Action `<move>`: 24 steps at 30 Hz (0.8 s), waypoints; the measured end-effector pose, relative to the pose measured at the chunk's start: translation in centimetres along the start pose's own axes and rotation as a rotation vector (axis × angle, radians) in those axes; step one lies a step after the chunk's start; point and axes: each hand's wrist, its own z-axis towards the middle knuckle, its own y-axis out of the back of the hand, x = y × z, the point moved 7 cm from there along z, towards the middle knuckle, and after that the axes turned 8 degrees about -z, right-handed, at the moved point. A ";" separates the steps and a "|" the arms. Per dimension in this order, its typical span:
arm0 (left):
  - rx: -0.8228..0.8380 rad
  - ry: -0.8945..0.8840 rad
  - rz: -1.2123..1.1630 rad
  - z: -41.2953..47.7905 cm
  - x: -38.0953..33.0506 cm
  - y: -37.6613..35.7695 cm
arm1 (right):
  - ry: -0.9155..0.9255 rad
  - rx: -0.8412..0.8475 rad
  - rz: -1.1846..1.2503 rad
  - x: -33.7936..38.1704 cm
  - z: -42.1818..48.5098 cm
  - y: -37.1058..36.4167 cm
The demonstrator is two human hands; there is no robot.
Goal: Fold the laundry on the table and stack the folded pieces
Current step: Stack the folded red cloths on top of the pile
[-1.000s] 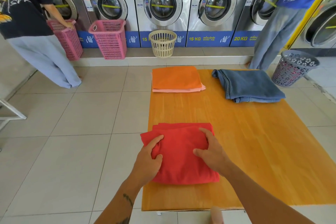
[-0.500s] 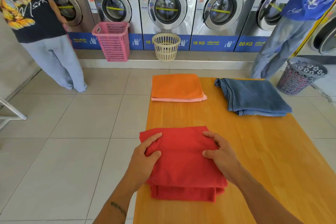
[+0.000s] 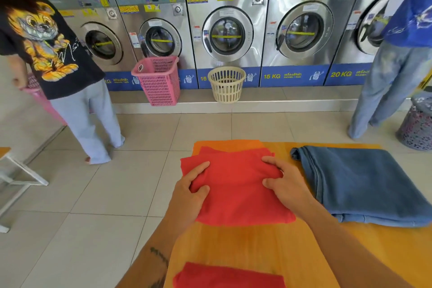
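A folded red cloth (image 3: 236,189) is held over the far left part of the wooden table (image 3: 268,250). My left hand (image 3: 189,194) grips its left edge and my right hand (image 3: 287,182) grips its right edge. The red cloth covers most of the folded orange piece (image 3: 224,144), of which only the far strip shows. A folded blue denim piece (image 3: 360,182) lies to the right. Another red piece (image 3: 229,276) lies at the table's near edge.
Washing machines line the back wall. A pink basket (image 3: 157,82) and a cream basket (image 3: 226,84) stand before them, and a grey basket (image 3: 417,124) at the right. One person stands at the left, another at the right. A white frame (image 3: 16,182) is at the far left.
Both hands have lifted the upper red folded piece and carried it away from me, over the orange pile. A lower red piece stays at the near edge. The camera tilted up.
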 end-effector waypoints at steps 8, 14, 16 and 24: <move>-0.077 0.081 0.247 12.8 2.4 -1.9 | 0.018 0.063 -0.273 -1.6 12.6 -2.3; -0.018 0.206 0.465 14.6 6.5 -2.3 | -0.007 0.067 -0.291 -5.2 13.3 -4.9; -0.006 0.228 0.534 14.7 6.8 -2.3 | -0.009 0.068 -0.296 -5.6 13.4 -5.1; -0.156 0.045 0.435 5.7 7.1 1.8 | -0.045 0.085 -0.340 -6.0 8.8 -2.4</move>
